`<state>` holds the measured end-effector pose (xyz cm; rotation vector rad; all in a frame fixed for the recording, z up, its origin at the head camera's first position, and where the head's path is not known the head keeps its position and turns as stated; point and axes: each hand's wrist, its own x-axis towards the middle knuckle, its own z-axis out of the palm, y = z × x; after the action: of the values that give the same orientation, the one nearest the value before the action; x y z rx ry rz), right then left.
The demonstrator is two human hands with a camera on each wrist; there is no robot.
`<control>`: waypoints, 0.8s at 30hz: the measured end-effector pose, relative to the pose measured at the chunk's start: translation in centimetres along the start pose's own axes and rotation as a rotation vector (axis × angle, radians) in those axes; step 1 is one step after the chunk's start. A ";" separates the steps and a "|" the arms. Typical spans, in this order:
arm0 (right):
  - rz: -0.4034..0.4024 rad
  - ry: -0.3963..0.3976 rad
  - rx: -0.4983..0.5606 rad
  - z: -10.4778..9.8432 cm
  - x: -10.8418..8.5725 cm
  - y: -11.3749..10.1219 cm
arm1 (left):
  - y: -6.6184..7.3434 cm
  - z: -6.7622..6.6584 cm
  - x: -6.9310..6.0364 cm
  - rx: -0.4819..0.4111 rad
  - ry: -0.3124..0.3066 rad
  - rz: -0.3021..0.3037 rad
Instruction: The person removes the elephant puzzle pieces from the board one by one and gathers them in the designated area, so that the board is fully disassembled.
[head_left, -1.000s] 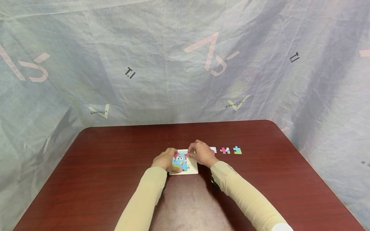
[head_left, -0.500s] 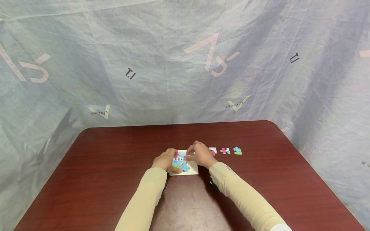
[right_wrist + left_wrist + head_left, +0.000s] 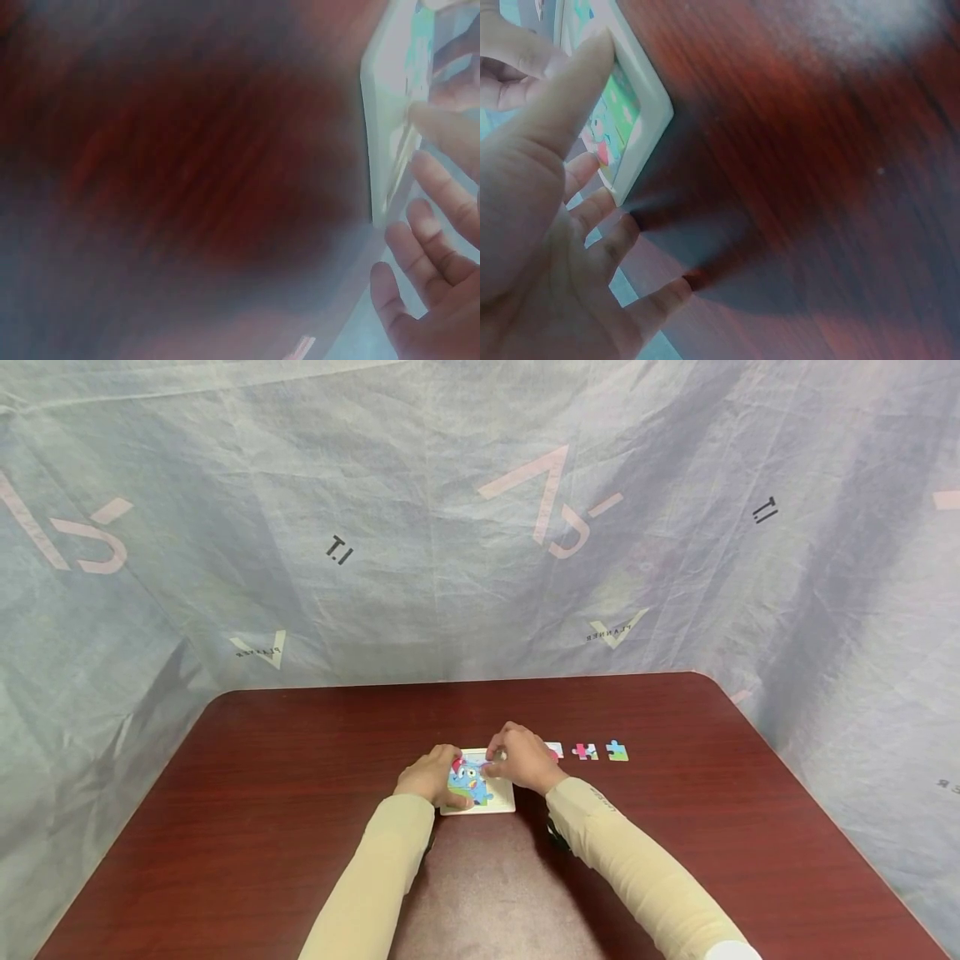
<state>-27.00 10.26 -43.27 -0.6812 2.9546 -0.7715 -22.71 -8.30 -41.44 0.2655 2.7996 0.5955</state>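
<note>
A shallow white-framed jigsaw board lies on the table, with a blue cartoon figure assembled on its left side. My left hand holds the board at the left. In the left wrist view, its thumb lies over the near rim, with fingertips along the side. Over the board's upper right, my right hand pinches a small puzzle piece between thumb and forefinger, mostly hidden by the fingers. The right wrist view has the fingertips at the board's surface; the other right-hand fingers are spread loosely beyond its edge.
To the right of the board, loose puzzle pieces lie in a row: a pink and white one partly behind the right hand, a pink one and a blue-green one. A grey printed cloth hangs behind the dark red table.
The right hand's fingertips have shifted slightly over the board's upper right, first left, then a little back. The left hand stays in place on the board, and the loose pieces have not moved.
</note>
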 end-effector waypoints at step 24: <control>0.004 -0.073 0.038 -0.3 -0.4 0.6 | 0.2 -0.2 -0.4 -0.005 0.011 0.002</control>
<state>-26.90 10.99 -43.34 -0.6853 2.8675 -0.7819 -22.34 -8.31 -41.13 0.2651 2.8086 0.6059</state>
